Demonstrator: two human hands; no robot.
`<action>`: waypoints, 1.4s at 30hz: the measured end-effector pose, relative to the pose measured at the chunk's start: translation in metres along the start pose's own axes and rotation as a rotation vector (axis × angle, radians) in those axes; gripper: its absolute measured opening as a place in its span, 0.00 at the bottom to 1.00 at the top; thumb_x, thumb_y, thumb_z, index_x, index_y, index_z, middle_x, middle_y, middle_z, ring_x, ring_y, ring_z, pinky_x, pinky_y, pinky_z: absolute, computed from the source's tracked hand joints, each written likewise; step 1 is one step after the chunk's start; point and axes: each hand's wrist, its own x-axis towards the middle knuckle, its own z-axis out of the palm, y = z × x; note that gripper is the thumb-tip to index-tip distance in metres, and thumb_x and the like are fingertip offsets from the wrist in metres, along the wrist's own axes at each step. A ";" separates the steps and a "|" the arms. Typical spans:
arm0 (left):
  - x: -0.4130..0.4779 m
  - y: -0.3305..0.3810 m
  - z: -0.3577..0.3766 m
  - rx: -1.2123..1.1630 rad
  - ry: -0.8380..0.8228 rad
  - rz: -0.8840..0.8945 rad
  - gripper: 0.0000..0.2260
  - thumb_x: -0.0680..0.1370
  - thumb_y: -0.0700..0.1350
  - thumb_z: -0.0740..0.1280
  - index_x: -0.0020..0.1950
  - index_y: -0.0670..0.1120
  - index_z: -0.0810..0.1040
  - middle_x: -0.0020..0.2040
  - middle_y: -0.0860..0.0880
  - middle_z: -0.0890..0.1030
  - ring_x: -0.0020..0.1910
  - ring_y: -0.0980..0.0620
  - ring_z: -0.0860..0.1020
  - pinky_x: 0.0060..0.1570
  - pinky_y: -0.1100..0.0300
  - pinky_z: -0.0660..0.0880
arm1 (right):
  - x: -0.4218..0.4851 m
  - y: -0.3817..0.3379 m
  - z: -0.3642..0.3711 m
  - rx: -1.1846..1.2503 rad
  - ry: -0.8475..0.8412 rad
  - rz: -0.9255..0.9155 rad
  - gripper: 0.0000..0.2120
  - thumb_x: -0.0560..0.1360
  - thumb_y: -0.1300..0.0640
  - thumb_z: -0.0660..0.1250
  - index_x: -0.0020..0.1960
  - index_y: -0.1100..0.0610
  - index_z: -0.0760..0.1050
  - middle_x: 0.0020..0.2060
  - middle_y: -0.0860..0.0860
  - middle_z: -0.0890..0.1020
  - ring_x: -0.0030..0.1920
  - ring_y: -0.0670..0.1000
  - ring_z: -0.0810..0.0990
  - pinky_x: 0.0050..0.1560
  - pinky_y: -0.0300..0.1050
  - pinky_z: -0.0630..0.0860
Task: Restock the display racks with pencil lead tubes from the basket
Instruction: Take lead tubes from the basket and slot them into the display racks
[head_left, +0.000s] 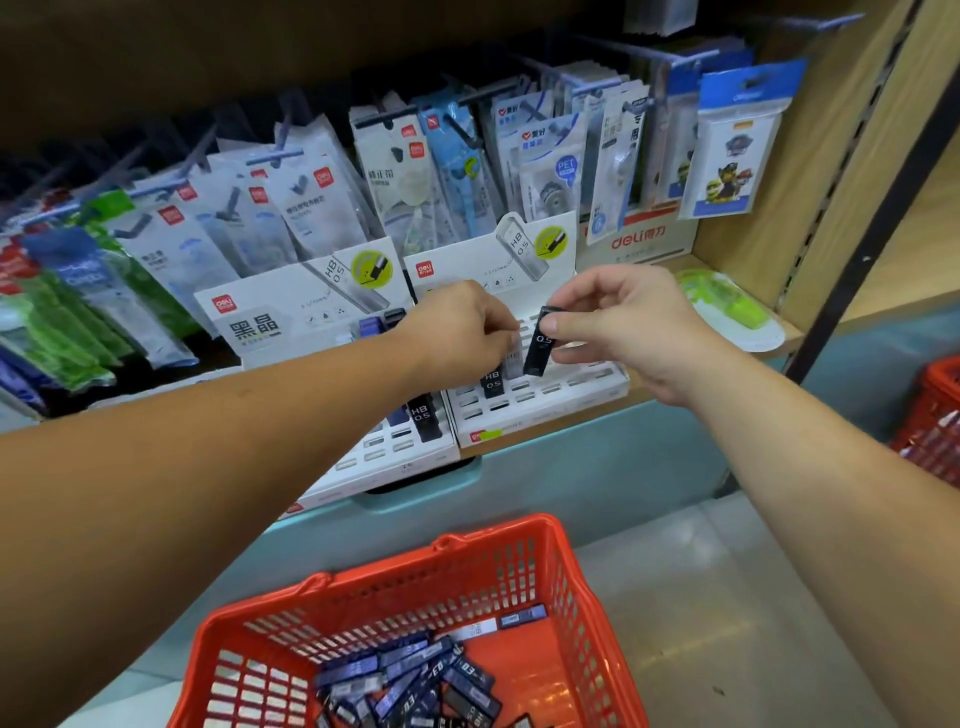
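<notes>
head view, looking down past both forearms at the shelf

up at the right hand (623, 325): pinching a black lead tube (539, 343) between thumb and forefinger, held nearly upright, marked 0.5, just above the slots of the right display rack (566, 387)

over at the left hand (462, 325): knuckles up, fingers curled down onto the same rack's near-left corner, right against a second black tube (492, 385) marked hb 0.5 and a paler one beside it. hard to say whether gripping those or only touching them, with the fingertips hidden

both hands close together, almost meeting over the rack, and mostly bare slots across it

down to the left display rack (363, 460): side by side with the right one, jutting out over the shelf edge, with one black hb 0.5 tube (423, 415) standing in it and a bluish one just behind

below the shelf: red basket (545, 561), a heap of loose dark lead tubes (415, 680) lying across its bottom

behind the racks: hanging packets (306, 197) on pegs. off to the right on the shelf, a green packet (732, 306) lying flat, and at the far right edge, part of another red basket (935, 410)
</notes>
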 end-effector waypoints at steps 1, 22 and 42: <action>-0.001 0.000 -0.003 0.010 0.009 0.003 0.08 0.81 0.47 0.69 0.53 0.51 0.88 0.46 0.53 0.86 0.46 0.52 0.83 0.50 0.55 0.81 | -0.001 -0.001 0.004 -0.030 -0.025 -0.015 0.09 0.70 0.71 0.77 0.46 0.63 0.81 0.34 0.53 0.84 0.37 0.51 0.85 0.43 0.51 0.86; -0.120 -0.040 -0.036 -0.063 0.353 0.074 0.07 0.78 0.41 0.70 0.53 0.47 0.86 0.49 0.52 0.82 0.50 0.52 0.80 0.55 0.59 0.75 | -0.024 0.007 0.062 -1.110 0.012 -0.390 0.08 0.74 0.45 0.73 0.51 0.45 0.82 0.43 0.46 0.80 0.47 0.54 0.79 0.49 0.54 0.79; -0.363 -0.187 0.217 -0.329 -0.423 -0.532 0.10 0.80 0.47 0.70 0.60 0.48 0.81 0.55 0.49 0.84 0.49 0.50 0.80 0.50 0.57 0.78 | -0.210 0.270 0.158 -1.364 -0.899 0.458 0.34 0.70 0.33 0.73 0.68 0.49 0.71 0.61 0.50 0.76 0.62 0.54 0.76 0.59 0.49 0.75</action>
